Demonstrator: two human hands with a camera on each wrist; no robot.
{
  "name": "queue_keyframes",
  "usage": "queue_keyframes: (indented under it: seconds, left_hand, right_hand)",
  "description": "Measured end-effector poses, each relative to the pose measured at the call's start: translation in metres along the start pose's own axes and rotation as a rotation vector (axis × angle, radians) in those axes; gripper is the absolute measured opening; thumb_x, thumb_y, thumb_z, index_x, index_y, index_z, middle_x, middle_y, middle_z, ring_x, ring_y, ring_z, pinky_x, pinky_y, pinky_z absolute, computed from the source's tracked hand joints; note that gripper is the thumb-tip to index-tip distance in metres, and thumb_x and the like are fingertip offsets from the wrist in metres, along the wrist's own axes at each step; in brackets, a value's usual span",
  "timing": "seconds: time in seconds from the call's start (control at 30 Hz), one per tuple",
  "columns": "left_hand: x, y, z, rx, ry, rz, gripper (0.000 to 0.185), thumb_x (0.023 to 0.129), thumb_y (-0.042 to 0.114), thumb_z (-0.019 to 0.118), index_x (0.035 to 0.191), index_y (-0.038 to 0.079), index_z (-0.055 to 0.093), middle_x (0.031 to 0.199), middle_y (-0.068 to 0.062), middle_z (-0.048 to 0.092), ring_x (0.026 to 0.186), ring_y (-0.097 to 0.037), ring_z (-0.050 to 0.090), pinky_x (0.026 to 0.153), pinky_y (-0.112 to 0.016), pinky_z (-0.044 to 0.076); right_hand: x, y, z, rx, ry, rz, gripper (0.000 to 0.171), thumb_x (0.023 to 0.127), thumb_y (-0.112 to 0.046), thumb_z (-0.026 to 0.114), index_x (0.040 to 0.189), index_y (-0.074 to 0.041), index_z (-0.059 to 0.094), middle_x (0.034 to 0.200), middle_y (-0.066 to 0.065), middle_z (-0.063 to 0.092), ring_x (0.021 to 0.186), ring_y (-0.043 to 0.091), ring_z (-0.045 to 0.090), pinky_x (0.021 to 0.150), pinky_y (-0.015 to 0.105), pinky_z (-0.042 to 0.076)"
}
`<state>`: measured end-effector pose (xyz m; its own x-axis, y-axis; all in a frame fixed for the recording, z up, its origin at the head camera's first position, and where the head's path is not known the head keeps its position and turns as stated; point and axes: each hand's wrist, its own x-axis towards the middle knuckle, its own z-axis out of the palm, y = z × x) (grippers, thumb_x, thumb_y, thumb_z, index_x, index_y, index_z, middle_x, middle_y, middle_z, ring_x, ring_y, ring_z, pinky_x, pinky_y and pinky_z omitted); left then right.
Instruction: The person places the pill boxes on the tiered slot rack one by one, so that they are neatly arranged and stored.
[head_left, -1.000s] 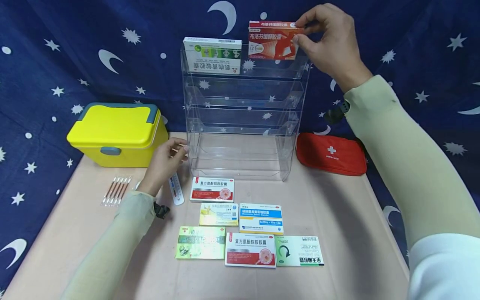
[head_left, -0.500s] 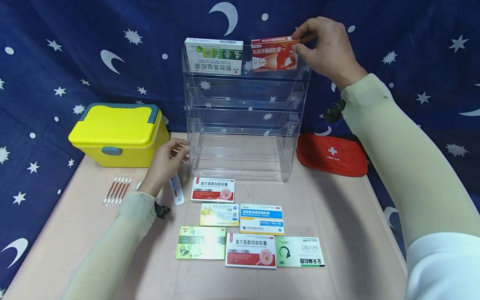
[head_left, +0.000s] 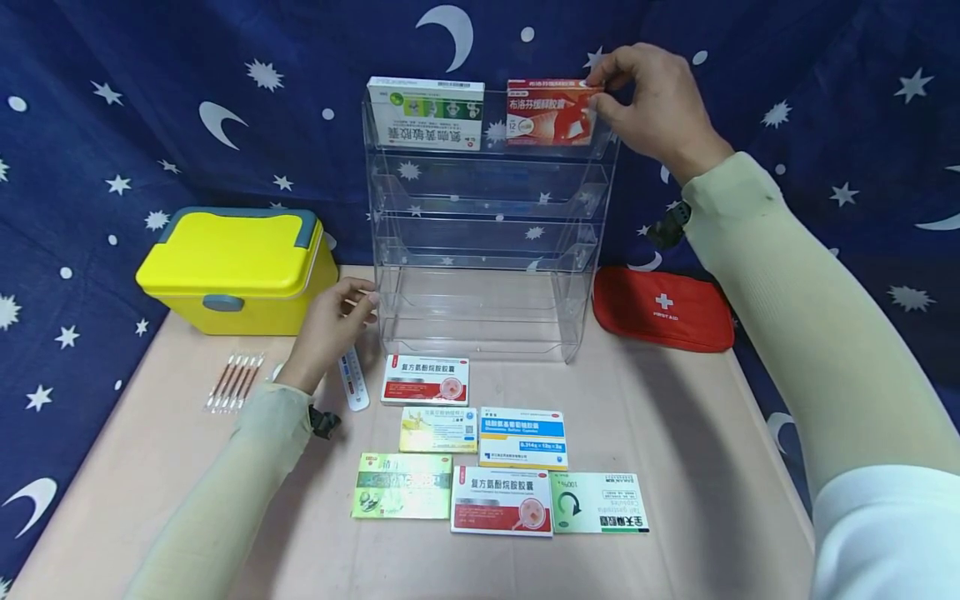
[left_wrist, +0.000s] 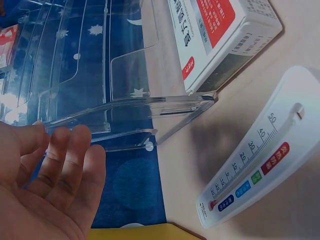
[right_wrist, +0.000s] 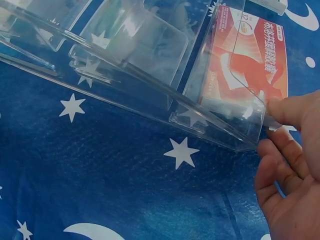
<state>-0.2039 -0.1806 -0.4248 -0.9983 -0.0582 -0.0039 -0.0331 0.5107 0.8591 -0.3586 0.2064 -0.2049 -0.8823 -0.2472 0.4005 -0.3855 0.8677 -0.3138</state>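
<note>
A clear tiered rack stands upright at the back of the table. My right hand pinches the right upper corner of a red medicine box between thumb and fingers; the box stands in the rack's top tier. In the right wrist view, the lower part of this red box shows through the clear front panel. My left hand rests its fingertips against the rack's left side edge, fingers relaxed. To the left of the red box, a white-green medicine box sits in the same tier.
Several medicine boxes lie before the rack, the nearest a white-red box. A thermometer lies by my left wrist. A yellow case and cotton swabs are left; a red first-aid pouch is right.
My right hand has lowered the red medicine box from above the rack into its top tier, right side. The left hand has stayed at the rack's side.
</note>
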Motion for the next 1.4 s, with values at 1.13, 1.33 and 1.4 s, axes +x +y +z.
queue_keyframes:
  seconds: [1.13, 1.33, 1.4]
  left_hand:
    - [0.002, -0.004, 0.003, -0.025, 0.018, 0.005, 0.031, 0.104, 0.029, 0.06, 0.129, 0.01, 0.062, 0.108, -0.01, 0.064, 0.096, -0.034, 0.068, 0.078, -0.037, 0.056]
    - [0.001, -0.004, 0.003, -0.032, 0.013, 0.014, 0.033, 0.105, 0.03, 0.059, 0.13, 0.009, 0.062, 0.109, -0.01, 0.064, 0.096, -0.035, 0.068, 0.076, -0.034, 0.056]
    - [0.001, -0.005, 0.003, -0.034, 0.01, 0.017, 0.033, 0.105, 0.03, 0.059, 0.13, 0.009, 0.062, 0.109, -0.011, 0.064, 0.097, -0.036, 0.068, 0.076, -0.034, 0.055]
  right_hand:
    - [-0.218, -0.076, 0.209, 0.093, -0.643, -0.534, 0.039, 0.103, -0.033, 0.06, 0.134, -0.01, 0.067, 0.139, 0.008, 0.061, 0.129, 0.02, 0.056, 0.102, 0.04, 0.048]
    - [-0.224, -0.074, 0.215, 0.042, -0.684, -0.514, 0.046, 0.098, -0.038, 0.067, 0.138, -0.015, 0.065, 0.15, 0.009, 0.05, 0.136, 0.022, 0.047, 0.101, 0.039, 0.048]
    - [-0.224, -0.072, 0.216, 0.067, -0.687, -0.504, 0.045, 0.097, -0.037, 0.069, 0.137, -0.016, 0.066, 0.15, 0.008, 0.049, 0.136, 0.021, 0.047, 0.1, 0.038, 0.048]
